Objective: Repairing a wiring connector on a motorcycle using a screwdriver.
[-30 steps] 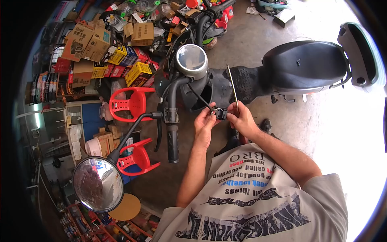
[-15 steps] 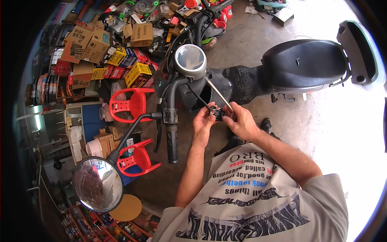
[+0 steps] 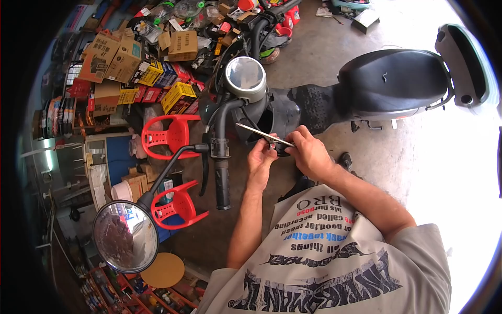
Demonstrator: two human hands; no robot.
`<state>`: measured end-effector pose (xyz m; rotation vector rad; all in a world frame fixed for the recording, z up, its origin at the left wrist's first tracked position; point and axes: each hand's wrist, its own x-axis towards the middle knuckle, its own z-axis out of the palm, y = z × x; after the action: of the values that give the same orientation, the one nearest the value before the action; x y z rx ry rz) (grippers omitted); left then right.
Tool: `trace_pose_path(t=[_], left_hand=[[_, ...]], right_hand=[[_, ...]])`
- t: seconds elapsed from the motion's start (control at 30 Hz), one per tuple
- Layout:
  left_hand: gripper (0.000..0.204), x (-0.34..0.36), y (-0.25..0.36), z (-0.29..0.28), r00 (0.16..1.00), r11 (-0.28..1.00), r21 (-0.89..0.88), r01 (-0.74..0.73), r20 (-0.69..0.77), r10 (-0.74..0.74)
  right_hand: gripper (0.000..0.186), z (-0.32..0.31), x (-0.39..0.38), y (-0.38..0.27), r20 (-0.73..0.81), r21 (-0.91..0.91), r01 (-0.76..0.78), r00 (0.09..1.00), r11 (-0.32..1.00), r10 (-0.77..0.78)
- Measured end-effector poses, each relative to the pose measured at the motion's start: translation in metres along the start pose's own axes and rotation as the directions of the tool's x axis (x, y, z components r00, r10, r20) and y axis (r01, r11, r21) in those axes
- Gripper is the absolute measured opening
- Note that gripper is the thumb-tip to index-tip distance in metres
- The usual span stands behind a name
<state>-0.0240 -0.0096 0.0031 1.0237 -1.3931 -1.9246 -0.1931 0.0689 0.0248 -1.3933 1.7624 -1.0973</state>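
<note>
My left hand (image 3: 261, 161) has its fingers closed on a small black part (image 3: 281, 149), which looks like a switch housing. A black cable runs from it toward the scooter's front panel (image 3: 265, 116). In my right hand (image 3: 312, 157) a slim metal rod (image 3: 261, 134), like a screwdriver shaft, is pinched. It lies across the top of the black part, its free end pointing left toward the handlebar (image 3: 221, 131). My fingers cover much of the black part, and what the rod's near end touches is hidden.
Left of my hands are the handlebar grip (image 3: 223, 186) and a round mirror (image 3: 125, 236). The round headlight or gauge pod (image 3: 244, 76) sits ahead, the black seat (image 3: 395, 78) to the right. Beyond the handlebar stand red plastic chairs (image 3: 175, 137) and stacked cartons (image 3: 180, 97).
My right hand has swung the rod from pointing up and left, beside the headlight pod, to lying flatter and leftward across the black part. My left hand has shifted slightly left.
</note>
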Motion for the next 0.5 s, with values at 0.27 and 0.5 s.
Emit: trace_pose_path(t=[0.27,0.5], left_hand=[[0.048,-0.002,0.003,0.007,0.997,0.997,-0.028,-0.073,-0.019,0.072],[0.049,-0.001,-0.008,0.006,0.989,0.99,-0.032,-0.138,-0.052,0.136]], right_hand=[[0.021,0.005,-0.001,0.005,-0.01,-0.05,0.062,0.998,0.997,-0.062],[0.028,0.007,-0.002,0.003,-0.002,-0.018,0.006,1.0,1.0,-0.006]])
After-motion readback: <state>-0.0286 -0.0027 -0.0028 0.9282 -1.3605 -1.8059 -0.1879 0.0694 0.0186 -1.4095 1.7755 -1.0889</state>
